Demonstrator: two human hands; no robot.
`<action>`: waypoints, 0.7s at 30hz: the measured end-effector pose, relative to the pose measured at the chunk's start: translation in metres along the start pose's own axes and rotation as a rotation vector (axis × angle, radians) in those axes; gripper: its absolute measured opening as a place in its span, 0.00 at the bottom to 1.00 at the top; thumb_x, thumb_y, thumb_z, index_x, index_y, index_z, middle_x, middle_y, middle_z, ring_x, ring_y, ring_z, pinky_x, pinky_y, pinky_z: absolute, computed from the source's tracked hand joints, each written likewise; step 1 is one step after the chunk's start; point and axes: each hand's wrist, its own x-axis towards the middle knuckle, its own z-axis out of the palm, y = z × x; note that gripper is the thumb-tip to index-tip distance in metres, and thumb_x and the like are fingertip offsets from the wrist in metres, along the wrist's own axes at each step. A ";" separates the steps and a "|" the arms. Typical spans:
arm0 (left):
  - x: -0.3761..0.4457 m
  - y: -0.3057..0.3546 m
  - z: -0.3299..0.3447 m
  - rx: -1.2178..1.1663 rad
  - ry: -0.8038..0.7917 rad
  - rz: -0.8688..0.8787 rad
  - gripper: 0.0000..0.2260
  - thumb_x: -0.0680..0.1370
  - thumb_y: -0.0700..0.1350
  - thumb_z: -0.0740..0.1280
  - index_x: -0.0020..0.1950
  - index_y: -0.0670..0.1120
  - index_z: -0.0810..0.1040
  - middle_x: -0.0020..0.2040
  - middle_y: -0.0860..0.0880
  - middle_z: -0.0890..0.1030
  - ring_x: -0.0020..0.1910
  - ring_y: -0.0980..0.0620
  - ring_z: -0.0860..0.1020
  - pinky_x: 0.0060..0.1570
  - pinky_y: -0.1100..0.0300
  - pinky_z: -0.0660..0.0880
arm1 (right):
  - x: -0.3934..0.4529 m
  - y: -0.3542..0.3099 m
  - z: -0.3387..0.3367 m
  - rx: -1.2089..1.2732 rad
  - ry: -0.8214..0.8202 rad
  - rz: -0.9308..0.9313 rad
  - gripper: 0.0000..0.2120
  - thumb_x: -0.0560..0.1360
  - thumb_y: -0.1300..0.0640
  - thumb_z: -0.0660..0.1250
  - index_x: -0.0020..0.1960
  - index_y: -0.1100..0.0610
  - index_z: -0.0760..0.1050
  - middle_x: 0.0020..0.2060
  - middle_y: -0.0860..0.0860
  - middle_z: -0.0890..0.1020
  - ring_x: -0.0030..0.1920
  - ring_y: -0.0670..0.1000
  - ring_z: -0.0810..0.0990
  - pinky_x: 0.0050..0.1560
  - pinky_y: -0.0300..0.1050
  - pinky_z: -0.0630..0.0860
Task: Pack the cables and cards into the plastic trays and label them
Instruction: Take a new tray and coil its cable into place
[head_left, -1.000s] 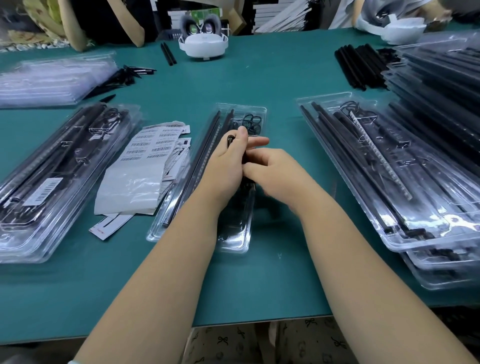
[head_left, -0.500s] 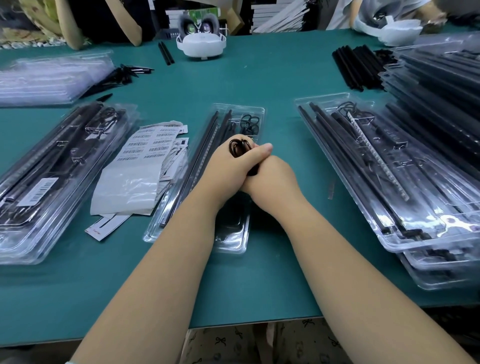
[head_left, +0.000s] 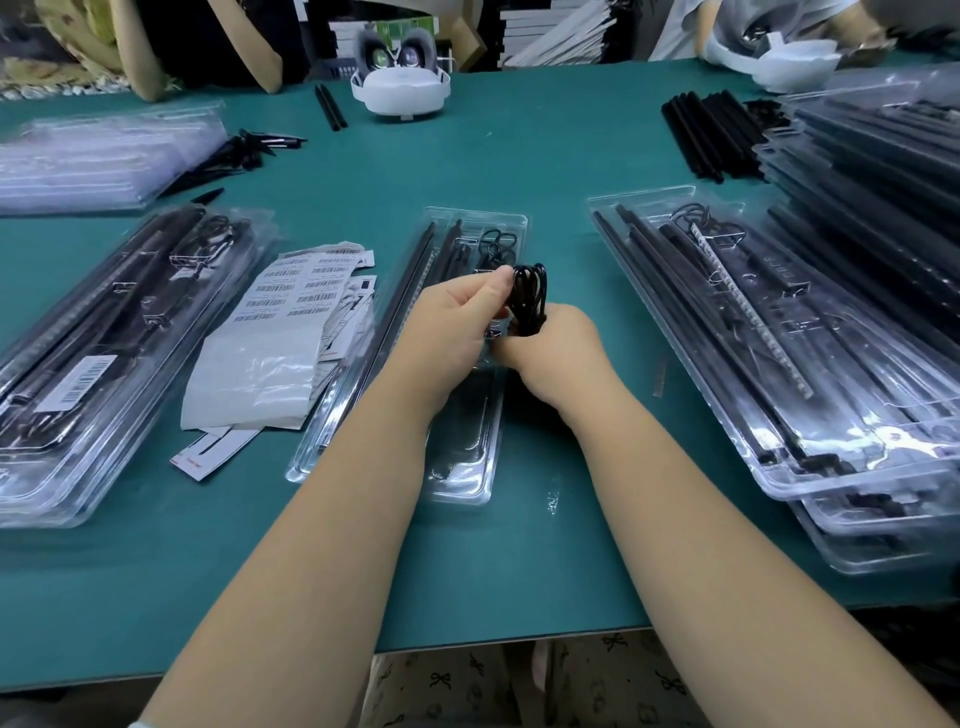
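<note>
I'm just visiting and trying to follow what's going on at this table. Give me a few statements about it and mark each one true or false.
1. Both hands hold a coiled black cable. True: the left hand pinches its top and the right hand grips its lower part.
2. The cable bundle lies flat in the tray. False: it is held up above the open clear tray.
3. Barcode label sheets lie left of that tray. True.
4. The table is red. False: it is teal green.
5. A white headset sits at the far side of the table. True.
6. The trays stacked on the right hold nothing. False: black strips and cables lie in them.
</note>
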 end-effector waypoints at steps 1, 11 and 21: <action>0.000 0.000 0.000 -0.020 0.015 0.006 0.13 0.81 0.47 0.61 0.49 0.43 0.84 0.50 0.40 0.84 0.49 0.49 0.80 0.60 0.46 0.73 | -0.001 0.000 0.001 -0.017 0.005 -0.010 0.11 0.68 0.58 0.69 0.30 0.53 0.69 0.27 0.48 0.72 0.32 0.53 0.70 0.33 0.43 0.66; -0.001 -0.002 0.003 -0.107 -0.068 0.023 0.06 0.78 0.43 0.67 0.45 0.50 0.83 0.47 0.47 0.83 0.46 0.56 0.80 0.52 0.64 0.76 | 0.000 -0.002 0.001 -0.267 -0.008 -0.076 0.13 0.73 0.55 0.64 0.32 0.51 0.64 0.40 0.57 0.74 0.38 0.57 0.71 0.34 0.43 0.62; 0.002 -0.007 0.009 0.208 -0.009 0.031 0.12 0.83 0.47 0.55 0.52 0.43 0.75 0.44 0.54 0.77 0.44 0.57 0.75 0.49 0.65 0.70 | -0.006 -0.005 -0.001 -0.381 -0.069 -0.144 0.06 0.73 0.55 0.60 0.37 0.51 0.68 0.37 0.53 0.75 0.36 0.55 0.72 0.29 0.43 0.61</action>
